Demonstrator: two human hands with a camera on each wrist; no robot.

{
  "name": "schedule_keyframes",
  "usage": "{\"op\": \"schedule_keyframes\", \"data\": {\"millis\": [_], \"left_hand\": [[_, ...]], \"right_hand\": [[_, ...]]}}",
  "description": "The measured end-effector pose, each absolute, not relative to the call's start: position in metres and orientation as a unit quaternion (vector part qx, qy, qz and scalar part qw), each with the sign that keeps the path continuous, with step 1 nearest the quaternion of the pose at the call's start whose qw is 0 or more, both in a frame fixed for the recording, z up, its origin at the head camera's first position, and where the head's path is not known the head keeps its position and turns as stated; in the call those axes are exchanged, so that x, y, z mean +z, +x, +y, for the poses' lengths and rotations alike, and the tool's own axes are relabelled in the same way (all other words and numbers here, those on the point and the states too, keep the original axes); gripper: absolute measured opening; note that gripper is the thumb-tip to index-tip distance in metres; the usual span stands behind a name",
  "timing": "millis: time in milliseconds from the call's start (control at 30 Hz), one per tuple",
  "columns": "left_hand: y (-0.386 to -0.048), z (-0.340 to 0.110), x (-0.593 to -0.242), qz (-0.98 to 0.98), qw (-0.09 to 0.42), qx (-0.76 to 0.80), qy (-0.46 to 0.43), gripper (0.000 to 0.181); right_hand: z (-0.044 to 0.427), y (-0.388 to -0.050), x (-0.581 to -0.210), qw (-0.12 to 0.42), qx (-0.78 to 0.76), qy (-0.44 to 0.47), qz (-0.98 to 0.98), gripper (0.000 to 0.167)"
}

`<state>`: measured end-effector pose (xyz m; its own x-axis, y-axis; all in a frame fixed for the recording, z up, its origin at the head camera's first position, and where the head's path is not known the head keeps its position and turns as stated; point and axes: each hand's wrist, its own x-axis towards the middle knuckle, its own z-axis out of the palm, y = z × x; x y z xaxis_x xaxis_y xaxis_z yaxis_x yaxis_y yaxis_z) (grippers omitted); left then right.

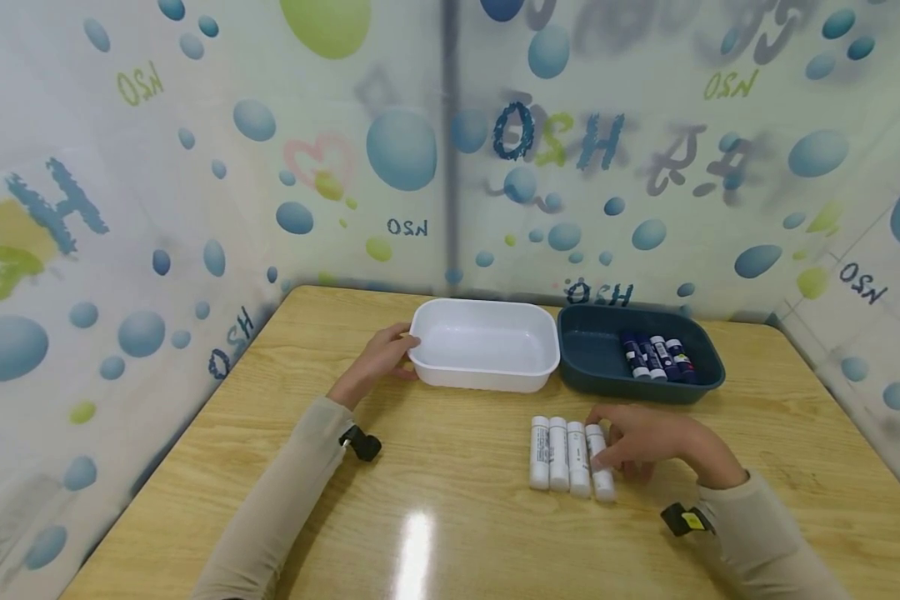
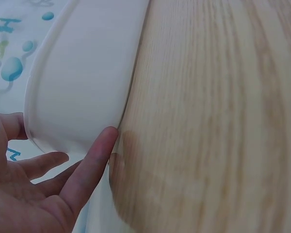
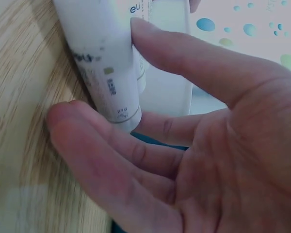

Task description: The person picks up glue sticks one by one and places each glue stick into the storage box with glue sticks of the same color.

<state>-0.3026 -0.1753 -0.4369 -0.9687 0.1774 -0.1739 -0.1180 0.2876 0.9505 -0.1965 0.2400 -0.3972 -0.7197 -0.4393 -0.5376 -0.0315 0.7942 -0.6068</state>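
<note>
A white tray (image 1: 487, 377) stands toward the back of the wooden table. My left hand (image 1: 382, 354) holds its left end, thumb over the rim and fingers along the outer wall; the left wrist view shows a fingertip low against the wall (image 2: 87, 73). In front of the trays, several white glue sticks (image 1: 558, 454) lie side by side in a row. My right hand (image 1: 648, 437) pinches the rightmost glue stick (image 1: 604, 485), forefinger near its far end. In the right wrist view the thumb touches the printed side of that glue stick (image 3: 104, 63).
A dark teal tray (image 1: 592, 379) stands right beside the white one, with several dark blue and white glue sticks (image 1: 656, 358) lying in its right part. Patterned curtains (image 1: 345, 167) rise behind the table (image 1: 450, 467) and at both sides.
</note>
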Motion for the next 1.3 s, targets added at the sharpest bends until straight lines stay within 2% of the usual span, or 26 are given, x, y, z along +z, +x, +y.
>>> {"op": "schedule_keyframes", "data": {"millis": [367,700,1067,1300], "left_hand": [[-0.304,-0.175,-0.436,0.794,0.125,0.594,0.015,0.053],[-0.304,-0.175,-0.437,0.798,0.129,0.589,0.016,0.054],[-0.303,-0.174,-0.435,0.795,0.133,0.591,0.015,0.054],[-0.295,-0.171,-0.419,0.798,0.143,0.585,0.012,0.052]], "right_hand": [[0.240,-0.197,-0.396,0.325,-0.278,-0.105,0.898,0.055],[0.241,-0.198,-0.395,0.300,-0.264,-0.089,0.912,0.066],[0.246,-0.200,-0.392,0.262,-0.265,-0.105,0.922,0.062],[0.247,-0.199,-0.388,0.240,-0.275,-0.120,0.923,0.061]]}}
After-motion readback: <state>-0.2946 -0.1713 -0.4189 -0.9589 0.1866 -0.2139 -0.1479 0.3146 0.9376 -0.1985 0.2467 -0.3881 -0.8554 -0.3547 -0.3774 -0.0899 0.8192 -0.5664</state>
